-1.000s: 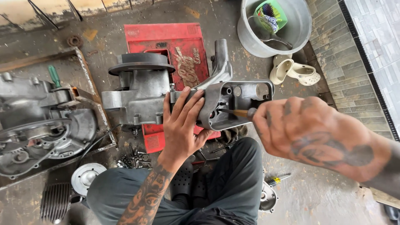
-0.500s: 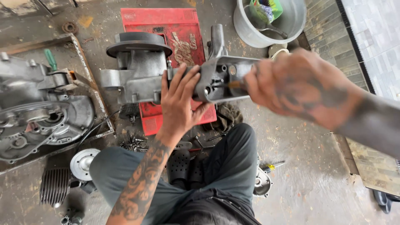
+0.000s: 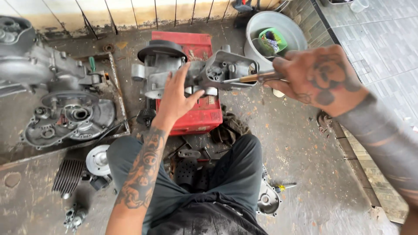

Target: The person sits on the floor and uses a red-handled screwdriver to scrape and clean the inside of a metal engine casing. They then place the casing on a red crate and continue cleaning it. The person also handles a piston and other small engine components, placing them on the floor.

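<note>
Engine casing point(image 3: 191, 72) on toolbox point(image 3: 191, 113), ahead of knees. Left hand point(image 3: 176, 93) flat on casing's near side; right hand point(image 3: 315, 78) right of it, tool point(image 3: 248, 78) reaching into casing's right end. Basin point(image 3: 261, 26) behind right hand. Second casing point(image 3: 65, 117) in tray point(image 3: 117, 91) far left. Finned cylinder point(image 3: 67, 175) and round cover point(image 3: 98, 159) left of left knee.

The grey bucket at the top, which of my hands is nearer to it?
Right. The right hand, gripping a wooden-handled tool, is just beside the grey bucket; the left hand rests on the engine casing, farther away.
</note>
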